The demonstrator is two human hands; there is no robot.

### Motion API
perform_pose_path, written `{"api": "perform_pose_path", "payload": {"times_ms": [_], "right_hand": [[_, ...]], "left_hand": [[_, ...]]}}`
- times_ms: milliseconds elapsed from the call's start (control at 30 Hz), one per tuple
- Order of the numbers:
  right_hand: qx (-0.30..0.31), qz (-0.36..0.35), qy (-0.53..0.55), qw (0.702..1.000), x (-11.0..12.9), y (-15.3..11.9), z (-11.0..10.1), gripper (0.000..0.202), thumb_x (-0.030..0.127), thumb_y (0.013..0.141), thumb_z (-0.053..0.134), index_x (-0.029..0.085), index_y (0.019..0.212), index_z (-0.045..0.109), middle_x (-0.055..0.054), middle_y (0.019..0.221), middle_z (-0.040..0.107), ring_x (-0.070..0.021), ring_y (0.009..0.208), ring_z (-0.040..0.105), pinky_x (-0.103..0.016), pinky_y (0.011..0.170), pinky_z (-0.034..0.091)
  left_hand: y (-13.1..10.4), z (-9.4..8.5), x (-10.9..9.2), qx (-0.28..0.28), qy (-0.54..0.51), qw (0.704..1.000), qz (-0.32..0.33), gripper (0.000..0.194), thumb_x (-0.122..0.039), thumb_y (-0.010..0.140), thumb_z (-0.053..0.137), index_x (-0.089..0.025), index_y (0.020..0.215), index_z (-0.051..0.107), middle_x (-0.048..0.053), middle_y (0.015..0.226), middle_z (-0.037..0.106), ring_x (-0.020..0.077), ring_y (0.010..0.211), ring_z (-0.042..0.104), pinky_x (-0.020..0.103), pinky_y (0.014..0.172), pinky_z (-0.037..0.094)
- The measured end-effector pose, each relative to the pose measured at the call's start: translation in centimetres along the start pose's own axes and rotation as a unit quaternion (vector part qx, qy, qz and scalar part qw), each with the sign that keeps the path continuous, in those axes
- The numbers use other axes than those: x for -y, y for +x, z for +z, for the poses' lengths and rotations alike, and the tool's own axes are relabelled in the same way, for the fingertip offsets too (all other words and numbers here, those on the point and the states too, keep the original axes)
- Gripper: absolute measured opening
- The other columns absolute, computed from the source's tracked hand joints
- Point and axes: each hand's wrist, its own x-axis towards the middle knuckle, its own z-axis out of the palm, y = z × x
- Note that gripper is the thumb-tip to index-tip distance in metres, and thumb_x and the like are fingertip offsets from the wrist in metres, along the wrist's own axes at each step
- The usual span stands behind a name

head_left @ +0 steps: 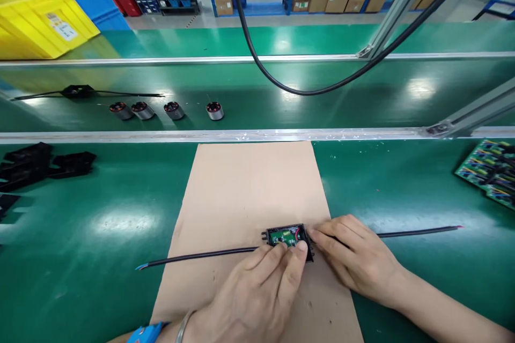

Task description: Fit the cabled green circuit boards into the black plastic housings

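Note:
A small black housing (287, 236) with a green circuit board inside lies on a tan cardboard sheet (249, 187). A black cable runs out of it to the left (193, 257) and to the right (418, 232). My left hand (253, 295) presses its fingertips on the housing's near edge. My right hand (354, 257) pinches the housing's right end where the cable leaves. A blue wrist strap (147, 332) sits on my left wrist.
Black plastic housings (36, 163) lie at the left. Green circuit boards (488, 169) are stacked at the right edge. Several small motors (164, 110) and a black part with rods (78, 91) rest on the far belt. A thick black cable (281, 86) hangs overhead. Yellow bins (36, 24) stand far left.

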Motion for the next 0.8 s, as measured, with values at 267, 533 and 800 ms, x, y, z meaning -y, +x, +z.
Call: {"api": "perform_pose_path", "payload": {"times_ms": [267, 533, 800], "right_hand": [[0.008, -0.031, -0.043, 0.999, 0.8, 0.6, -0.3, 0.03, 0.007, 0.091, 0.04, 0.007, 0.111, 0.062, -0.013, 0.087, 0.064, -0.0222, 0.08, 0.056, -0.037, 0.069, 0.046], [0.037, -0.026, -0.065, 0.997, 0.9, 0.5, -0.1, 0.033, 0.009, 0.093, 0.034, 0.007, 0.113, 0.061, -0.012, 0.087, 0.062, -0.0221, 0.077, 0.05, -0.037, 0.067, 0.042], [0.031, 0.003, -0.038, 0.999, 0.9, 0.4, 0.1, 0.03, 0.008, 0.093, 0.037, 0.011, 0.111, 0.061, -0.011, 0.092, 0.063, -0.0216, 0.082, 0.054, -0.037, 0.07, 0.041]], "left_hand": [[0.3, 1.3, -1.8, -0.012, 0.057, 0.998, -0.01, 0.044, -0.01, 0.094, 0.025, 0.0, 0.127, 0.053, 0.016, 0.115, 0.067, 0.0252, 0.105, 0.062, 0.033, 0.086, 0.046], [0.7, -0.3, 0.4, 0.066, -0.052, 0.995, -0.045, 0.041, -0.016, 0.092, 0.035, -0.011, 0.128, 0.053, 0.01, 0.127, 0.06, 0.0253, 0.108, 0.055, 0.039, 0.096, 0.041], [0.8, -0.3, 1.2, 0.114, -0.066, 0.989, -0.064, 0.05, -0.023, 0.095, 0.04, -0.015, 0.145, 0.035, 0.004, 0.14, 0.049, 0.027, 0.115, 0.047, 0.042, 0.097, 0.035]]}}
